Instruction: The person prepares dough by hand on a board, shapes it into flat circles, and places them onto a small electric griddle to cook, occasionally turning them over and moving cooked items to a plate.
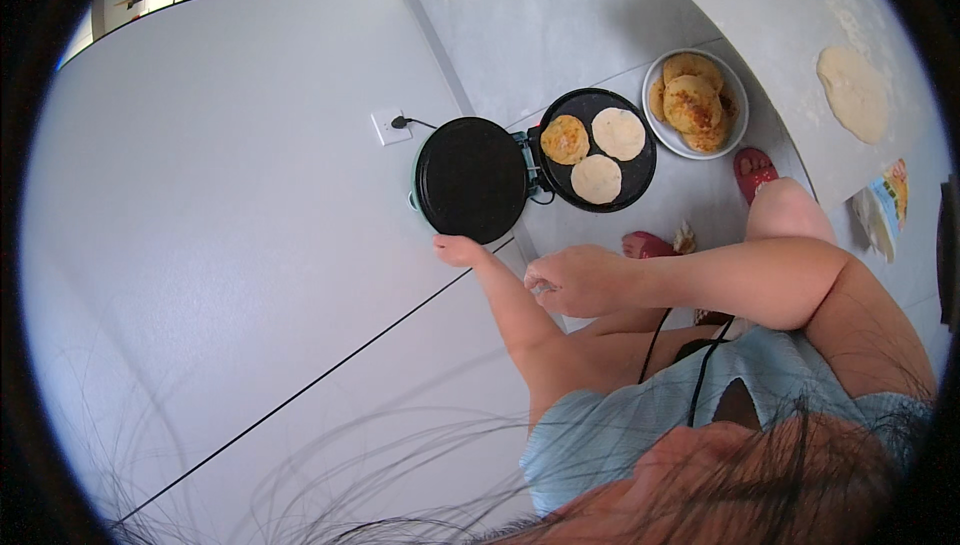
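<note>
An electric griddle stands with its lid (471,180) raised. On its dark lower plate (592,105) lie one browned flatbread (565,140) and two pale ones, one (619,134) towards the back and one (597,179) nearer me. My left hand (459,250) touches the lid's near rim; how its fingers sit there is partly hidden. My right hand (576,281) is curled into a loose fist short of the plate, with whitish traces on the fingers and no clear object in it. Several browned flatbreads (693,104) are piled in a white bowl (742,129) right of the griddle.
At the right, flattened dough (853,95) lies on a floured grey tabletop (780,42), with a plastic packet (883,207) at its edge. A plug (400,123) with a dark cord sits in the wall socket (382,129). Feet in red slippers (651,245) rest on the tiled floor.
</note>
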A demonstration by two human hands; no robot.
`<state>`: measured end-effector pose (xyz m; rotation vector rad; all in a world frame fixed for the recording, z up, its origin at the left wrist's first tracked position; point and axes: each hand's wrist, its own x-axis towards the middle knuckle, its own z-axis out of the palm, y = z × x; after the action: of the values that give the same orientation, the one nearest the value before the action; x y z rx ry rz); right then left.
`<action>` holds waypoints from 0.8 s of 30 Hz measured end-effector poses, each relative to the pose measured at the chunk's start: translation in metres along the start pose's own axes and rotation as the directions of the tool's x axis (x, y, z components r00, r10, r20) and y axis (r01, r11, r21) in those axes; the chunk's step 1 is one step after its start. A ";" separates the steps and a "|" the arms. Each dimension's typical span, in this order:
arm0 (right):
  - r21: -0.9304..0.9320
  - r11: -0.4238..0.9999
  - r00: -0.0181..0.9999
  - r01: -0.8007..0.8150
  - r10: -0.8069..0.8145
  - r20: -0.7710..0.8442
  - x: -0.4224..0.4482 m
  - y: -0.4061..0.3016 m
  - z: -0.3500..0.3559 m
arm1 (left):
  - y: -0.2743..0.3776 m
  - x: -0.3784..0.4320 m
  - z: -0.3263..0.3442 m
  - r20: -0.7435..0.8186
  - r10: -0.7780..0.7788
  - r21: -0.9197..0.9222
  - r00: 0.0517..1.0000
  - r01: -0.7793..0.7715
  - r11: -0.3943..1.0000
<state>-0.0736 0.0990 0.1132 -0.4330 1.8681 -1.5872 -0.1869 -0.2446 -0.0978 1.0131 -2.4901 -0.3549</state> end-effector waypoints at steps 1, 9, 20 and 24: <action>0.009 1.000 1.000 0.006 -0.005 -0.020 -0.001 0.003 -0.001 | -0.006 0.010 0.009 0.018 0.005 -0.010 1.000 -0.005 1.000; -0.030 0.992 0.992 0.123 -0.123 0.016 -0.007 0.013 0.013 | -0.023 0.074 0.009 0.131 0.178 0.203 0.975 -0.202 0.958; -0.010 0.994 0.993 0.113 -0.113 0.018 -0.027 0.023 -0.013 | 0.050 0.071 -0.027 0.782 0.427 -0.596 0.453 0.344 0.726; 0.002 0.979 0.977 0.202 -0.202 0.065 -0.025 0.015 -0.013 | 0.057 0.107 -0.064 0.840 -0.021 -0.377 0.542 0.612 0.695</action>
<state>-0.0615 0.1272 0.1064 -0.6879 1.8265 -1.6784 -0.2596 -0.2853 0.0116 1.1696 -2.4056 -2.0724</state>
